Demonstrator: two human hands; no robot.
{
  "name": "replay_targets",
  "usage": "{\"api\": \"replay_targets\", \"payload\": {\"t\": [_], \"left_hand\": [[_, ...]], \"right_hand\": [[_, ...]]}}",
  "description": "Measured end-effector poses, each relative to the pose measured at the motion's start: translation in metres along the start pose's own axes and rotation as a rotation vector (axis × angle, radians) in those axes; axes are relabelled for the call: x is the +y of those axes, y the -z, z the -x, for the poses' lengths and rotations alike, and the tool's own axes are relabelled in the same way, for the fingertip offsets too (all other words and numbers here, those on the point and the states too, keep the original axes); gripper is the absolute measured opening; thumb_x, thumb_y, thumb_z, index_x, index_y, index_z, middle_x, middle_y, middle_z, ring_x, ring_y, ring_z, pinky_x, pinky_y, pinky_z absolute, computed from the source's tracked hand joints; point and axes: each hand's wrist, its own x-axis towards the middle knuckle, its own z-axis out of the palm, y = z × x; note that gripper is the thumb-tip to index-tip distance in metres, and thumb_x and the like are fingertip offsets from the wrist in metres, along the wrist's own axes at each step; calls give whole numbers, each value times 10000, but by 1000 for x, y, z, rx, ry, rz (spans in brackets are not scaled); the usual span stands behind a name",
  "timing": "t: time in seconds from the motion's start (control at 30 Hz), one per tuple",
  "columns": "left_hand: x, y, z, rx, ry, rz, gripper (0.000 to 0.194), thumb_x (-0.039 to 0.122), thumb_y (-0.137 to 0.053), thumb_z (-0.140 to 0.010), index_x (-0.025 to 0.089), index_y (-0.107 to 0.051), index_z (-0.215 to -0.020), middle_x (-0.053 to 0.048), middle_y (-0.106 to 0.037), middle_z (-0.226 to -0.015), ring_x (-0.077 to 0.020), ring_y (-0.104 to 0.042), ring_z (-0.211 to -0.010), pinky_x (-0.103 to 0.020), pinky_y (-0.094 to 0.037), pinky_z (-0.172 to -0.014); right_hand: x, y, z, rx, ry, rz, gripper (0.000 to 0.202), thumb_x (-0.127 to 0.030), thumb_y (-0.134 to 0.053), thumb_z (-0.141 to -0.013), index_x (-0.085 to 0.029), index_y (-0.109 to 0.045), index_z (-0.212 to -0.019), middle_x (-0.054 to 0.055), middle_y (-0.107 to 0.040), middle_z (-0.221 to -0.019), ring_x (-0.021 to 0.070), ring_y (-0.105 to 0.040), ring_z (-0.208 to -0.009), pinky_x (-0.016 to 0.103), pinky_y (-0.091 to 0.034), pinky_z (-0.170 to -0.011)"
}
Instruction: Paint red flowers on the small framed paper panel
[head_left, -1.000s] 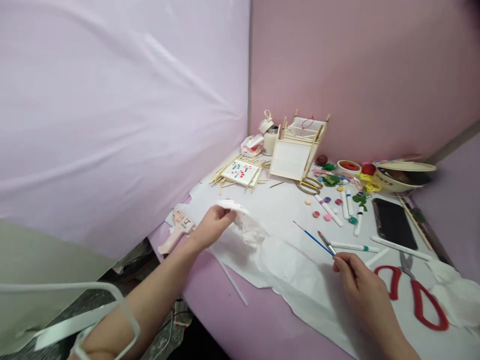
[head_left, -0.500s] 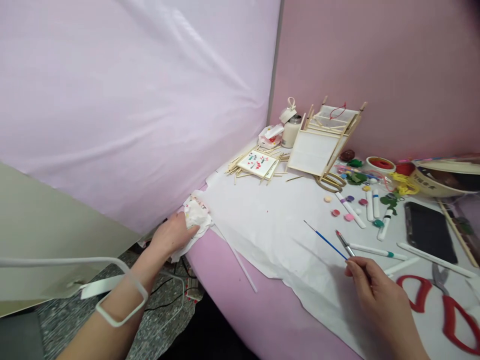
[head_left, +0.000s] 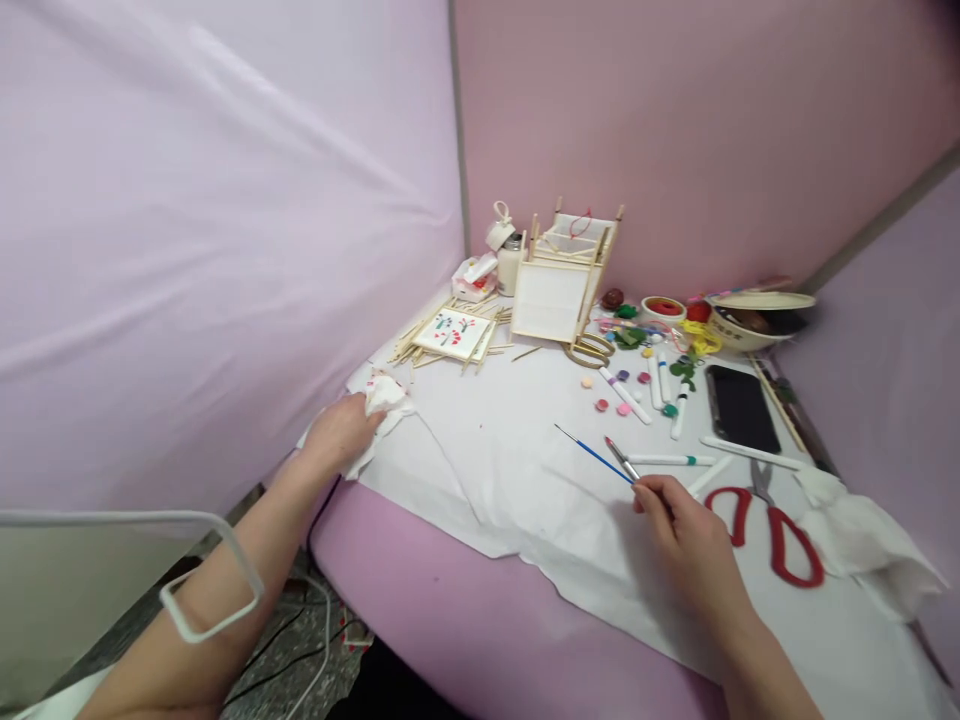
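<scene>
My left hand [head_left: 341, 430] is closed on a crumpled white tissue [head_left: 386, 395] at the left edge of the table, with part of the fingers hidden. Two thin paintbrushes are pinched in my right hand [head_left: 679, 515]: a blue-handled brush [head_left: 596, 458] with a fine dark tip, and a silver brush [head_left: 621, 457] with a reddish tip. Both point up and left above the white sheet [head_left: 480, 470]. Red-handled scissors [head_left: 780, 545] lie to the right of that hand. Several white markers [head_left: 667, 461] and small round paint pots [head_left: 601, 405] are scattered beyond the brushes.
A stick frame with white panels [head_left: 551, 300] stands at the back, near a bottle [head_left: 510, 265]. Painted cards [head_left: 454, 333] rest on thin sticks. At right lie a phone [head_left: 742, 408], a bowl [head_left: 754, 335] and crumpled tissue [head_left: 862, 535]. A white bent frame [head_left: 214, 630] crosses my left forearm.
The view has swung right. The tissue under my left hand is nearer the painted cards, and white sheet now covers more of the table's left corner. My right hand still holds both brushes.
</scene>
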Motion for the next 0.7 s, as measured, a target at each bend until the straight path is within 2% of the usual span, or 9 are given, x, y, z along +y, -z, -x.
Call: {"api": "replay_targets", "payload": {"t": [0.13, 0.23, 0.33, 0.4, 0.5, 0.57, 0.63, 0.7], "left_hand": [[16, -2, -34, 28, -27, -22, 497, 487, -370, -930, 60, -556, -1102, -246, -652, -1136, -361, -636, -1026, -375, -473, -753], [27, 3, -56, 35, -70, -35, 528, 492, -337, -951, 32, -542, -1109, -238, -644, -1146, -356, -630, -1034, -376, -475, -775], [31, 7, -71, 36, -59, -49, 552, 517, -369, -930, 25, -556, -1096, -224, -645, -1137, -364, -622, -1048, -374, -487, -769], [30, 9, -75, 22, -45, -50, 636, 602, -400, -888, 29, -567, -1109, -238, -645, -1134, -374, -628, -1028, -378, -500, -739], [28, 19, -69, 32, 9, -41, 886, 786, -334, -808, 23, -537, -1209, -310, -606, -1144, -423, -633, -978, -432, -510, -687], [31, 32, -54, 87, 15, 0, 938, 833, -287, -782, 49, -530, -1234, -308, -593, -1156, -435, -611, -1035, -451, -513, -712], [42, 47, -31, 200, -59, 57, 871, 818, -313, -786, 100, -563, -1209, -254, -598, -1181, -432, -585, -1095, -481, -510, -779], [63, 61, -4, 327, -137, 177, 720, 707, -385, -832, 118, -576, -1201, -181, -607, -1188, -389, -581, -1108, -494, -495, -866]], "right_hand": [[-3, 4, -3, 33, 29, -41, 251, -422, -435, -948, -232, -580, -870, 1, -660, -744, 159, -570, -628, 268, -410, -631], [-6, 4, -4, 26, 25, -68, 238, -403, -429, -959, -234, -570, -870, -10, -646, -733, 155, -572, -647, 266, -406, -645], [-7, 4, -5, 30, 12, -75, 214, -385, -434, -961, -236, -559, -873, -20, -641, -733, 149, -575, -660, 264, -399, -661], [-7, 5, -5, 35, 11, -84, 202, -373, -437, -960, -234, -555, -873, -22, -638, -733, 149, -578, -674, 263, -396, -671], [-7, 5, -7, 41, -2, -106, 200, -360, -432, -959, -230, -552, -864, -22, -628, -725, 149, -568, -675, 263, -387, -663], [-7, 6, -8, 54, -27, -122, 212, -364, -436, -954, -226, -553, -844, -19, -622, -715, 149, -557, -664, 264, -381, -648], [-7, 6, -9, 91, -69, -156, 224, -375, -444, -945, -220, -558, -830, -13, -621, -710, 151, -549, -659, 265, -383, -640], [-6, 6, -10, 149, -127, -212, 233, -391, -448, -938, -215, -567, -841, -5, -626, -726, 154, -544, -665, 267, -392, -640]]}}
